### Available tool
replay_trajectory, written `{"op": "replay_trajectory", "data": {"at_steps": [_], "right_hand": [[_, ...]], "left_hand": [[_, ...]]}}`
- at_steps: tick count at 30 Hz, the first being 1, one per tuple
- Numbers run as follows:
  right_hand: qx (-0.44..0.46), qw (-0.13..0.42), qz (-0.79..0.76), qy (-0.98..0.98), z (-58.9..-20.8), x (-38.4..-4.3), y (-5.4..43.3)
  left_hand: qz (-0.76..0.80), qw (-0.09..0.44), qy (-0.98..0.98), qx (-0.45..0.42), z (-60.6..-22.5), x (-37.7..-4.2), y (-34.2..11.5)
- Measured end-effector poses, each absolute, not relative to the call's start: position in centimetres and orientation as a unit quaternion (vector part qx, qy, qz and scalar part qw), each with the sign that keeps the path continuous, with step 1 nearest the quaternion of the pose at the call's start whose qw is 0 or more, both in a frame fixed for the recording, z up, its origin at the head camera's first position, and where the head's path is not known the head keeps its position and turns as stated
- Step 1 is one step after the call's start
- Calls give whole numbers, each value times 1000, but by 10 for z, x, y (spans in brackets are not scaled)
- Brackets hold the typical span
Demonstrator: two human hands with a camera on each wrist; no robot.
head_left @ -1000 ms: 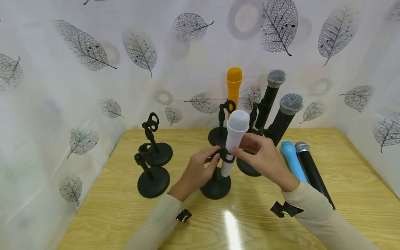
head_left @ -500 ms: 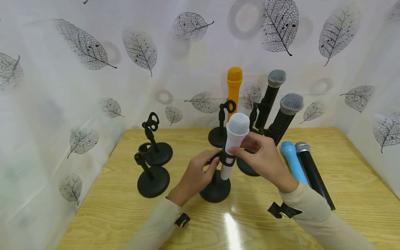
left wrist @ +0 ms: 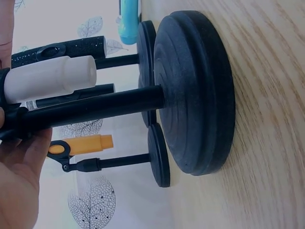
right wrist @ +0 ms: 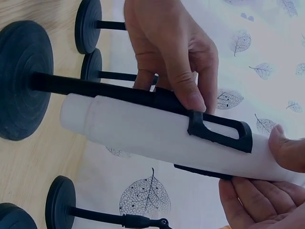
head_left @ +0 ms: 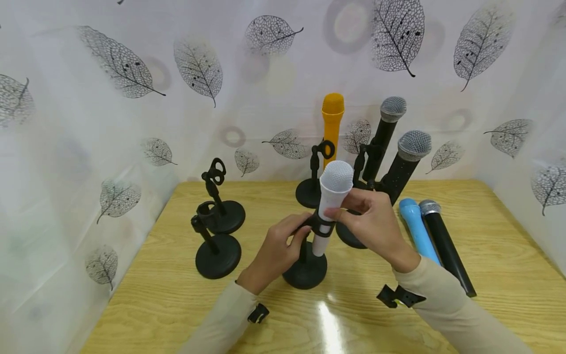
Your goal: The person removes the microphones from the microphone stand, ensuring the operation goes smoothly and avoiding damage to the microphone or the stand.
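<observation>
A white microphone [head_left: 334, 199] passes through the black clip [head_left: 325, 228] of a desk stand, its mesh head up and leaning slightly right. Below the clip its tail end [right wrist: 78, 117] sticks out beside the stand's pole [left wrist: 95, 109]. My left hand [head_left: 276, 246] pinches the clip joint at the top of the stand from the left, thumb on the clip in the right wrist view. My right hand [head_left: 376, 226] grips the microphone's body just above the clip. The stand's round black base [head_left: 305, 273] is below both hands.
Behind the hands, an orange microphone [head_left: 332, 118] and two black microphones [head_left: 384, 137] rest in stands. A blue microphone [head_left: 420, 231] and another black microphone [head_left: 446, 248] lie at the right. Two stands [head_left: 218, 255] without microphones stand at the left. A leaf-print curtain [head_left: 274, 88] hangs behind.
The white microphone, the clip and the stand's base have shifted slightly down the head view, towards me. Both hands keep their hold, and the microphone's head sits a little closer to the clip.
</observation>
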State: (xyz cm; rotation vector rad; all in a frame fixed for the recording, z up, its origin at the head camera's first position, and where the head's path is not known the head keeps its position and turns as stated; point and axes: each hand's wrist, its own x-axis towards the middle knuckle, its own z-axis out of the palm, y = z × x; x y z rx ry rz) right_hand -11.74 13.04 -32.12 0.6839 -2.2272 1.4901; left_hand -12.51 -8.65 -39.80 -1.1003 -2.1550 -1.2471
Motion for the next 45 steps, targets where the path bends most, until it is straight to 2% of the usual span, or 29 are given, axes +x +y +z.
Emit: {"op": "replay_trajectory", "data": {"at_steps": [33, 36, 45], "right_hand": [[241, 166, 521, -802, -314, -122, 130], [241, 162, 524, -801, -314, -121, 130], [236, 162, 547, -786, -321, -119, 132]], "left_hand": [[-458, 232, -755, -409, -402, -128, -86], [-459, 218, -766, -394, -399, -126, -86], [-551, 120, -768, -303, -390, -118, -82]]}}
